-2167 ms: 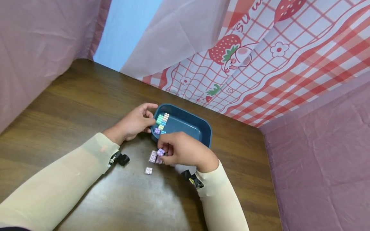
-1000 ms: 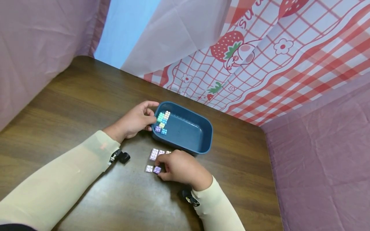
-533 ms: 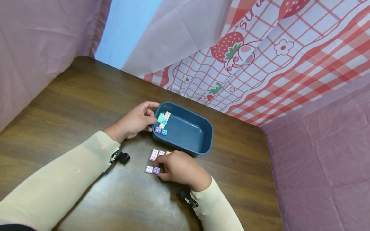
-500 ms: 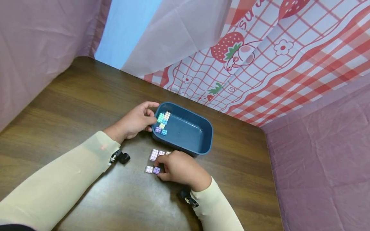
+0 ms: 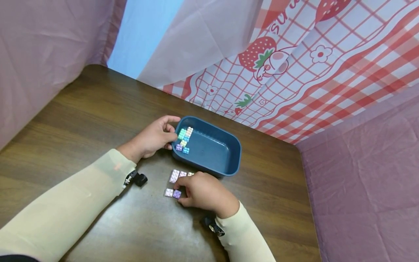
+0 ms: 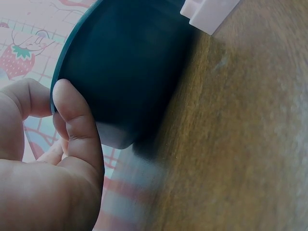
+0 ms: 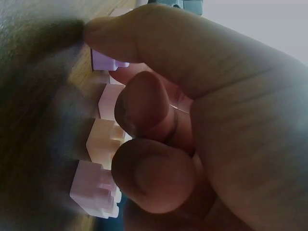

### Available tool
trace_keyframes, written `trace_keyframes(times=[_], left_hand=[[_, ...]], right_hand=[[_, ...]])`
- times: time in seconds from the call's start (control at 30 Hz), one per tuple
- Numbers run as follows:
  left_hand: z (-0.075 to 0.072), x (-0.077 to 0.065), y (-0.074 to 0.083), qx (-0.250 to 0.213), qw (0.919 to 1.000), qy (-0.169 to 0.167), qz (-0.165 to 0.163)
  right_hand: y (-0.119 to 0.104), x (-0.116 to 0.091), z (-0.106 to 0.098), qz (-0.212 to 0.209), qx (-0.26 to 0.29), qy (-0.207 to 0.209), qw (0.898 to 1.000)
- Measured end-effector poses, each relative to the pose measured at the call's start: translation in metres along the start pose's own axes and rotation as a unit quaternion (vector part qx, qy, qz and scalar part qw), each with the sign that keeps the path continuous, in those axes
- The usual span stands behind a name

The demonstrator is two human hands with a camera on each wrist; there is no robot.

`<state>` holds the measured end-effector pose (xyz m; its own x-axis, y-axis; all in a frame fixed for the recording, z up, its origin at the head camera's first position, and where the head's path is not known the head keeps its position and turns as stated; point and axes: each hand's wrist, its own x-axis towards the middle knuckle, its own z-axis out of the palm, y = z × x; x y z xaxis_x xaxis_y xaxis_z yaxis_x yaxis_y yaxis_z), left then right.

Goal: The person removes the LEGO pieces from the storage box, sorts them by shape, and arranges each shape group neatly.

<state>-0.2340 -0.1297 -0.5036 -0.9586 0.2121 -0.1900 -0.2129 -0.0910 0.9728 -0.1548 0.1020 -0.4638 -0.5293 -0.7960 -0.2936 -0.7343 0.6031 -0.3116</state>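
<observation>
My left hand (image 5: 152, 138) grips the left end of a dark blue rectangular tub (image 5: 235, 145), its thumb against the outer wall in the left wrist view. Inside lie several small toy building bricks, among them a green brick (image 5: 182, 133) and a blue brick (image 5: 186, 150). On the table in front, my right hand (image 5: 207, 193) has its thumb and index finger spread about a purple brick (image 5: 177, 194); a slight gap shows at the thumb. That brick stands beside a pale pink brick (image 5: 168, 192). Behind them is a row with a longer pale brick (image 5: 174, 176), partly covered by the hand.
In the right wrist view, a cream brick (image 7: 102, 142) and a pinkish brick (image 7: 89, 185) stand near my curled fingers. A strawberry-print cloth (image 5: 262, 65) hangs behind the wooden table (image 5: 98, 105). Pink cloth (image 5: 360, 182) closes off the right side.
My right hand has carried the purple brick from above the back row down beside the pale pink brick, and its thumb has since eased slightly away. The left hand keeps its place on the tub.
</observation>
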Motion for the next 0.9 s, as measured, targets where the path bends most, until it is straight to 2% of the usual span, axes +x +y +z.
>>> trace_keyframes(times=[0.53,0.9], left_hand=[[0.001,0.0,0.001,0.007,1.0,-0.003,-0.004],[0.0,-0.002,0.002,0.003,1.0,-0.003,0.004]], right_hand=[[0.0,-0.009,-0.005,-0.029,0.037,0.04,0.998],[0.003,-0.014,-0.022,-0.064,0.059,0.083,0.993]])
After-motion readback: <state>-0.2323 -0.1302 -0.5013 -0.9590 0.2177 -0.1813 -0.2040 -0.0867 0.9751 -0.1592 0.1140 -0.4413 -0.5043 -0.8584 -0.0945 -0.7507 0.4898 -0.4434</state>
